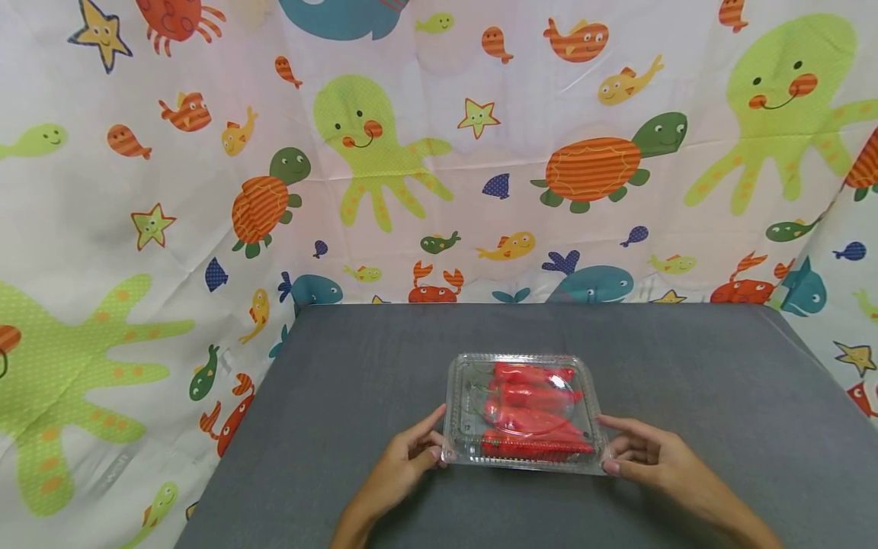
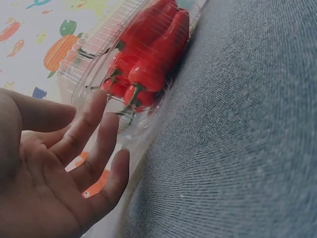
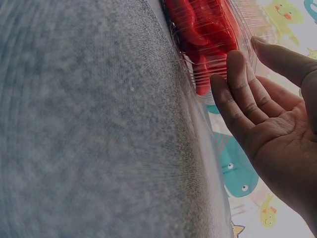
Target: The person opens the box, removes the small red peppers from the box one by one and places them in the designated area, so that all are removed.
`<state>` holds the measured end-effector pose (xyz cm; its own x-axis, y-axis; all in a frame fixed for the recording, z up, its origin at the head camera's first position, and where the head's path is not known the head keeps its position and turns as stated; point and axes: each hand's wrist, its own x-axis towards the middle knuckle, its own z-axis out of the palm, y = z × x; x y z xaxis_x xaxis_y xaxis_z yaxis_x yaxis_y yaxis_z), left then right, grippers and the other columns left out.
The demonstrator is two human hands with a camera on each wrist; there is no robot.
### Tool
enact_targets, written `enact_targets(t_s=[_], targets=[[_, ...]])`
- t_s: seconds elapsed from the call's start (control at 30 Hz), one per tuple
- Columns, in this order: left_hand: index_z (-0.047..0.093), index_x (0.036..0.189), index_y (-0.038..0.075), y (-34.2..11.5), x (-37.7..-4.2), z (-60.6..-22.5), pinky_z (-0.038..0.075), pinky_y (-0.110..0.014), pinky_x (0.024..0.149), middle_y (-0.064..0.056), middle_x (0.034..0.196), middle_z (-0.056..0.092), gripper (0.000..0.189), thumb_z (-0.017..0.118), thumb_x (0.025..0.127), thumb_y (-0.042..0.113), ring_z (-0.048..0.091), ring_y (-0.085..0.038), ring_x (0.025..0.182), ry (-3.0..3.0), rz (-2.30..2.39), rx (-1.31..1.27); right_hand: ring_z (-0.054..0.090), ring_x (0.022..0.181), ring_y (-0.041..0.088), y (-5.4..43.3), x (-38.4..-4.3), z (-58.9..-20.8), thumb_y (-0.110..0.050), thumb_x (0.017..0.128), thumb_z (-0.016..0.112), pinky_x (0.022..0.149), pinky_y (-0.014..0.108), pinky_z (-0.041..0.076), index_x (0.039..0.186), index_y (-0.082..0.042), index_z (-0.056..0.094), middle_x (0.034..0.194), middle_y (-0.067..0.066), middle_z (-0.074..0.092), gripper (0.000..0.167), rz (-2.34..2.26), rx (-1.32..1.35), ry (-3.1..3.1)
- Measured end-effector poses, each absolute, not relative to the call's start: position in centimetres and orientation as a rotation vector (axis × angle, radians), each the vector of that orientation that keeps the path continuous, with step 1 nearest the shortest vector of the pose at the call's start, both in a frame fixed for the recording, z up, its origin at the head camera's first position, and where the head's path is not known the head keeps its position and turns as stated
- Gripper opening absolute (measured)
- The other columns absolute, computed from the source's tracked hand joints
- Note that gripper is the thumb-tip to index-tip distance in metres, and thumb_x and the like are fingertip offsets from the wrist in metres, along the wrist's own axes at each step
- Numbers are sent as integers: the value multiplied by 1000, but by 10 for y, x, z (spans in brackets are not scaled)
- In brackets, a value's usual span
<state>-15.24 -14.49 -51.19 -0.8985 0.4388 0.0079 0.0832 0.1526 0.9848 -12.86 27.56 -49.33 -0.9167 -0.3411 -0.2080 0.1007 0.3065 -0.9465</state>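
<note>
Inscriptions: none that we can read in any of the three views. Clear lidded container (image 1: 459,408), at five o'clock in the head view: moulded ridges and a rounded outline in the plastic, in which we make out no letter or figure. Printed cloth (image 1: 439,114), at twelve o'clock: sea-animal pictures, no legible wording. Same cloth, at eight o'clock: one faint mark (image 1: 113,473), too weak for us to decipher.
</note>
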Motion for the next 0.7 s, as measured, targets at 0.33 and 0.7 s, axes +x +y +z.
enact_targets(t_s=[0.33, 0.7], targets=[[42, 161, 1, -145, -153, -511, 55, -25, 81, -18, 105, 71, 63, 67, 105, 14, 67, -9, 89, 2181, 1826, 514, 70, 92, 30, 275, -128, -494, -17, 102, 72, 80, 31, 59, 159, 10, 35, 109, 17, 70, 74, -1632, -204, 2227], [42, 162, 5, -143, -152, -514, 57, -27, 81, -13, 103, 71, 65, 70, 103, 15, 68, -12, 88, 2197, 1843, 472, 73, 98, 27, 286, -127, -499, -8, 107, 59, 89, 31, 59, 162, 4, 33, 114, 16, 73, 62, -1747, -377, 2065]])
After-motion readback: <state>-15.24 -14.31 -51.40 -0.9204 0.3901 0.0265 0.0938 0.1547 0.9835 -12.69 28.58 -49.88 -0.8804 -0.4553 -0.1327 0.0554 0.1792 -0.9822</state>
